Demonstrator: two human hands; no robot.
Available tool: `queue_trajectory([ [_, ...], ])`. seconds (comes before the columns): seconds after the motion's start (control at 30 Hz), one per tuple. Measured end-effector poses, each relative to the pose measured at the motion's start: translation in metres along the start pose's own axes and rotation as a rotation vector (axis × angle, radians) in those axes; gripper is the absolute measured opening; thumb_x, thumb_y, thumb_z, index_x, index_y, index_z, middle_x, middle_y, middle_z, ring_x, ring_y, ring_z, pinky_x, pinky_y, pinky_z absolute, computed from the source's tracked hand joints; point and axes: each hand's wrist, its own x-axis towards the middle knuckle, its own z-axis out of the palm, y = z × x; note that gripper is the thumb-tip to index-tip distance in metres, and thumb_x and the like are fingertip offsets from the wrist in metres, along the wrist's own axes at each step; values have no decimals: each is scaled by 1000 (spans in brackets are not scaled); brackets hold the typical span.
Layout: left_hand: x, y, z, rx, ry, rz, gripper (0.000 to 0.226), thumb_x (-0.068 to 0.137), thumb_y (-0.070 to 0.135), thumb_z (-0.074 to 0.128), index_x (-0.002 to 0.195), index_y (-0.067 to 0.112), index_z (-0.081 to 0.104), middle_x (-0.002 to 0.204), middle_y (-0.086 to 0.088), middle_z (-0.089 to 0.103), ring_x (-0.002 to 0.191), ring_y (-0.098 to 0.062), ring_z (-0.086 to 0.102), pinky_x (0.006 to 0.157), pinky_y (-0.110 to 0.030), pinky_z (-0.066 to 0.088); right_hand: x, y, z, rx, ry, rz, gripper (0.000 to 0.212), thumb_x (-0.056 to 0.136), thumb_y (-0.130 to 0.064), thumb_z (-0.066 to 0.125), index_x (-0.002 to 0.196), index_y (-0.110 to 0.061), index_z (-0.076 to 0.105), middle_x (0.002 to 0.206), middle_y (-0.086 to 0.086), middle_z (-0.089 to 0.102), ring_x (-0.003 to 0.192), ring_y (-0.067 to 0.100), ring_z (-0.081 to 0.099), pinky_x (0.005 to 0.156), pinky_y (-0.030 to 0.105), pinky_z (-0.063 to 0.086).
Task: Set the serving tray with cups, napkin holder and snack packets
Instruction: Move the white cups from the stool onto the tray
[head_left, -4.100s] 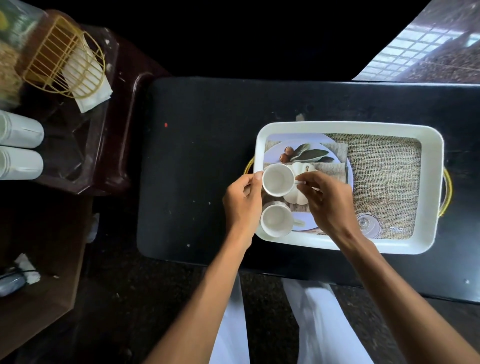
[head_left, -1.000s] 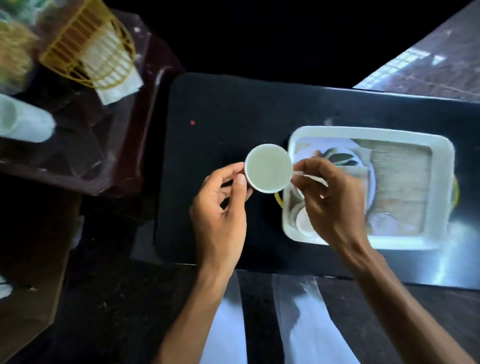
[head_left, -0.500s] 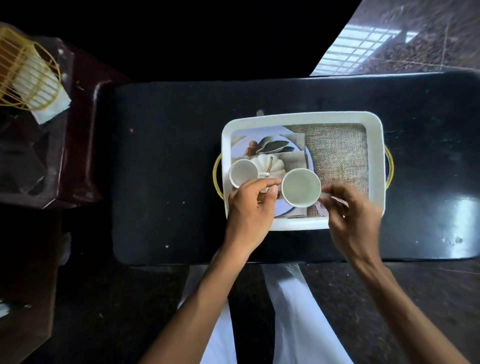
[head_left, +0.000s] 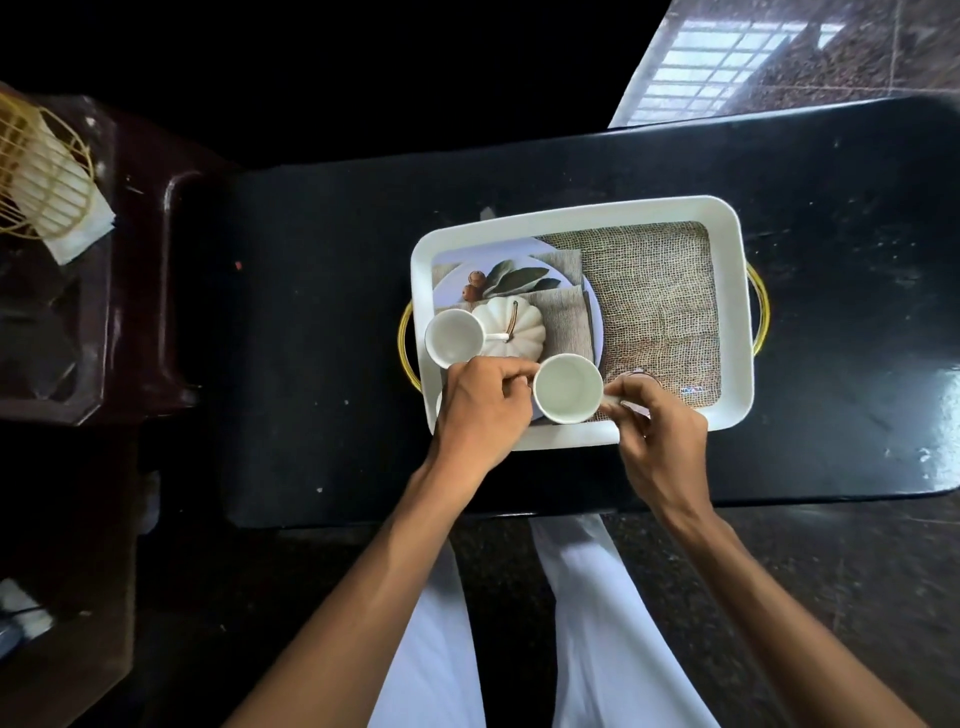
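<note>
A white serving tray (head_left: 571, 210) with gold handles lies on the black table; its floor is printed with burlap and a pumpkin. One white cup (head_left: 454, 338) stands at the tray's left side. A second white cup (head_left: 568, 387) is at the tray's front middle. My right hand (head_left: 657, 441) pinches its handle, and the fingertips of my left hand (head_left: 483, 410) rest against its left side. A sliver of another white cup (head_left: 440, 404) shows under my left hand. The gold wire napkin holder (head_left: 36, 171), with white napkins in it, lies on the side table at far left.
A dark brown side table (head_left: 135, 291) stands left of the black table (head_left: 322, 312). The tray's right half shows only the burlap print. My white-clad legs are below the table's front edge. No snack packets are in view.
A second ago both hands held the cup over the table, left of the tray. It has since moved right, into the tray's front middle, and has barely shifted over the last half second.
</note>
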Motion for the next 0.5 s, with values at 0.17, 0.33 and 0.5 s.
queue_trajectory([
  [0.17, 2, 0, 0, 41, -22, -16, 34, 91, 1, 51, 103, 12, 81, 102, -4, 82, 104, -19, 75, 97, -34, 58, 2, 2, 2, 8, -31, -7, 10, 86, -1, 73, 95, -4, 71, 88, 1, 69, 81, 3, 63, 74, 1, 45],
  [0.33, 5, -4, 1, 91, -35, -18, 33, 91, 1, 51, 100, 12, 81, 99, -5, 82, 98, -20, 76, 92, -34, 60, 1, 5, 6, -4, -69, 18, 10, 86, -3, 73, 96, -5, 71, 85, -9, 67, 83, -4, 63, 76, 3, 47],
  [0.5, 8, -7, -1, 94, -62, -34, 32, 92, 2, 50, 99, 11, 80, 99, -6, 81, 99, -21, 75, 94, -39, 59, 1, 3, 8, -9, -76, 26, 9, 87, -6, 72, 96, -8, 71, 86, -6, 70, 82, 3, 66, 76, 8, 51],
])
